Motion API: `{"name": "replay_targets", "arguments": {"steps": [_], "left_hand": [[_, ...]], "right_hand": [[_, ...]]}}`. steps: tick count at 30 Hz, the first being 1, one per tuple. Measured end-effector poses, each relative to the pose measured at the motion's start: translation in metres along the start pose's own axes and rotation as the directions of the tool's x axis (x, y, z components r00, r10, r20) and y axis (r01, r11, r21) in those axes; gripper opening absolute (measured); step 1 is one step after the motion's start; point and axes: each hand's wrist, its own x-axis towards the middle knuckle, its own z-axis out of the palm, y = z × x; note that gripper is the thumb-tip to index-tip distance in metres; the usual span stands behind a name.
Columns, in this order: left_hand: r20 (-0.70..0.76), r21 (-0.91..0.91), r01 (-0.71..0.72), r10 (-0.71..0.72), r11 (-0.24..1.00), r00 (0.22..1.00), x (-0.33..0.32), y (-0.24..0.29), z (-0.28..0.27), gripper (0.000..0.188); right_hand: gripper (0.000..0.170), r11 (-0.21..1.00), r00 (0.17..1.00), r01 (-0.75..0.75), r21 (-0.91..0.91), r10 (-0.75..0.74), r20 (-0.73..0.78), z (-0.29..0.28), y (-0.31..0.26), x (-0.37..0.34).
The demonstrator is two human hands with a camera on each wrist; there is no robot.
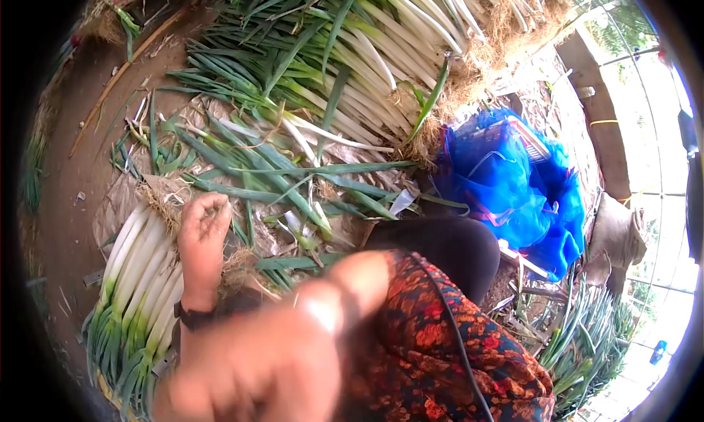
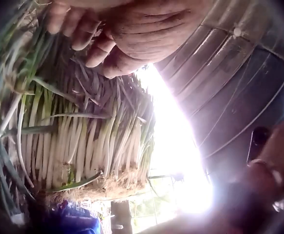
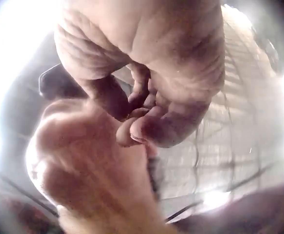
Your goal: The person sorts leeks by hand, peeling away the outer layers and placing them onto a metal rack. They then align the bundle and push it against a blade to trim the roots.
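My left hand [image 1: 204, 235] is raised beside a bundle of leeks [image 1: 143, 264], its fingers loosely bent and nothing visible in them. The left wrist view shows that hand's dirt-marked palm at the top, with the big leek heap [image 2: 88, 136] beyond. Close to the head camera, my right hand [image 1: 257, 363] is a large blur over the lap. In the right wrist view the right hand [image 3: 151, 73] has bent fingers, the thumb and fingertips near each other and no object visible between them. The leeks have white stalks, green leaves and pale roots.
A large heap of leeks [image 1: 352, 85] lies at the back. Loose leaves [image 1: 279, 173] are scattered in front of it on brown sheeting. Blue netting [image 1: 499, 180] sits right of the dark-clad knee [image 1: 440, 246]. More greens [image 1: 587, 334] lie at the lower right.
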Motion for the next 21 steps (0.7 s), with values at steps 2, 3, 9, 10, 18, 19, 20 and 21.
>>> {"name": "replay_targets", "arguments": {"steps": [2, 3, 9, 10, 18, 19, 20, 21], "left_hand": [[-0.064, -0.061, -0.070, 0.066, 0.996, 0.996, -0.005, -0.001, -0.004, 0.017], [-0.099, -0.093, -0.105, 0.096, 0.990, 0.990, -0.007, -0.001, -0.005, 0.017], [0.008, 0.019, 0.071, -0.071, 0.997, 0.997, -0.011, 0.004, -0.019, 0.016], [-0.002, 0.020, 0.074, -0.074, 0.997, 0.997, -0.011, 0.006, -0.019, 0.016], [-0.023, 0.029, -0.020, 0.021, 0.999, 1.000, -0.012, 0.012, -0.017, 0.017], [-0.023, 0.037, -0.025, 0.026, 0.999, 0.999, -0.013, 0.013, -0.017, 0.017], [-0.039, 0.064, -0.053, 0.056, 0.996, 0.998, -0.014, 0.012, -0.017, 0.017], [-0.050, 0.065, -0.077, 0.080, 0.995, 0.996, -0.013, 0.011, -0.016, 0.017]], "right_hand": [[0.015, 0.767, 0.939, 0.072, -0.638, -0.268, -0.216, -0.072, -0.005, -0.015], [0.015, 0.631, 0.857, -0.250, -0.734, -0.208, -0.471, -0.107, -0.016, -0.028], [0.045, -0.675, 0.377, -0.710, 0.200, -0.605, -0.702, -0.359, -0.125, -0.205], [0.055, -0.529, 0.164, -0.779, 0.337, -0.690, -0.705, -0.375, -0.153, -0.234], [0.038, -0.398, 0.201, -0.909, 0.121, -0.675, -0.710, -0.372, -0.121, -0.273], [0.038, -0.349, 0.196, -0.934, 0.072, -0.671, -0.715, -0.375, -0.097, -0.277], [0.039, -0.266, 0.177, -0.964, 0.007, -0.661, -0.729, -0.363, -0.068, -0.272], [0.041, -0.255, 0.144, -0.967, 0.026, -0.625, -0.767, -0.347, -0.039, -0.266]]}}
